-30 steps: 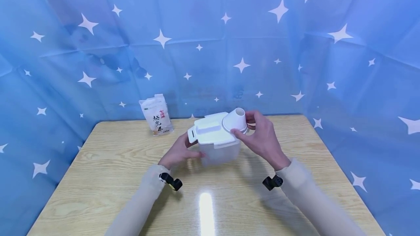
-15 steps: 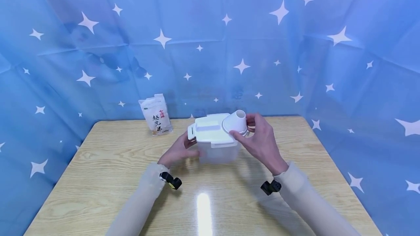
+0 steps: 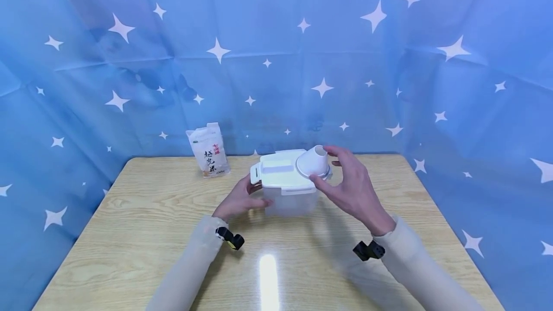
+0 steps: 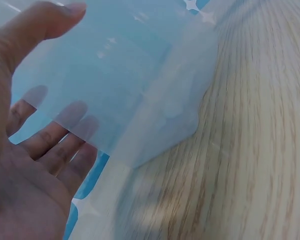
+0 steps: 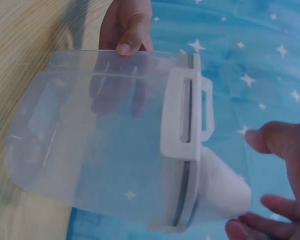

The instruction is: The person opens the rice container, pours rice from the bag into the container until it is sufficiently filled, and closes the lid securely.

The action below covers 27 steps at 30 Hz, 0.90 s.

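A translucent plastic storage container [image 5: 115, 140] is near the back middle of the table, with a white lid [image 3: 276, 169]. On the lid's right end sits a white cone-shaped cap [image 3: 312, 161]. My left hand [image 3: 242, 199] grips the container's left end, thumb on the near wall and fingers behind, seen through the wall in the left wrist view. My right hand [image 3: 352, 188] is beside the cap with thumb and fingers spread. In the right wrist view, its thumb [image 5: 270, 137] stands apart from the cap. Whether a lower finger touches the cap, I cannot tell.
A white printed bag [image 3: 209, 152] with red and black characters stands at the back left of the wooden table [image 3: 129, 234]. Behind the table hangs a blue cloth [image 3: 276, 76] with white stars. White side latches [image 5: 180, 115] stick out from the lid.
My right hand's fingers have spread apart around the cap and the hand has shifted slightly right. The left hand keeps its hold; container and bag look much the same.
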Motion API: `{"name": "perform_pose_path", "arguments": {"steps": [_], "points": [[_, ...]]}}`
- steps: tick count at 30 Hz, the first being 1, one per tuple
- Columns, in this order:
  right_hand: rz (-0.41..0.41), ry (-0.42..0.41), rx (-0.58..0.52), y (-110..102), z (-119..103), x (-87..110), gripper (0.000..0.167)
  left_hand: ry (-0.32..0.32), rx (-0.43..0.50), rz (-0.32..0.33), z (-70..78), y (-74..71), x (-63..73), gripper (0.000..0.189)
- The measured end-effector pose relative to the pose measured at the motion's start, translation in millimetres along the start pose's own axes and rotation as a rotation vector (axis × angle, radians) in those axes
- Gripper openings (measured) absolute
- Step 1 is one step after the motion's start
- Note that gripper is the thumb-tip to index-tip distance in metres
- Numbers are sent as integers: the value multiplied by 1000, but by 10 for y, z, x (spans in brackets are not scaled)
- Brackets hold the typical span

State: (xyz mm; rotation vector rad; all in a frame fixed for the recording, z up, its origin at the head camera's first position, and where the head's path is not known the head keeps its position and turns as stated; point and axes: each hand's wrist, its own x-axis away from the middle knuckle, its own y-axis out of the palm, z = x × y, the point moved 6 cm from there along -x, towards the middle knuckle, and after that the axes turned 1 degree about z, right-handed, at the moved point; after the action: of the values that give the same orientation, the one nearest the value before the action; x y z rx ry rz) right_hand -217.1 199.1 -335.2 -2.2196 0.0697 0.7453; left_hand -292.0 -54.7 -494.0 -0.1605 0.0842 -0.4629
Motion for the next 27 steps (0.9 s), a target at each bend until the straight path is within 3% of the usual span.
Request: {"name": "perform_pose_path", "arguments": {"steps": [5, 16, 27], "points": [[-16, -137, 68, -22, -159, 30, 72, 8, -7, -1, -8, 3, -6, 86], [-138, -330, 159, 118, -344, 100, 76, 11, -12, 4, 9, 9, -2, 84], [-232, -392, 248, 353, -433, 155, 63, -26, -9, 6, -33, -9, -2, 85]]}}
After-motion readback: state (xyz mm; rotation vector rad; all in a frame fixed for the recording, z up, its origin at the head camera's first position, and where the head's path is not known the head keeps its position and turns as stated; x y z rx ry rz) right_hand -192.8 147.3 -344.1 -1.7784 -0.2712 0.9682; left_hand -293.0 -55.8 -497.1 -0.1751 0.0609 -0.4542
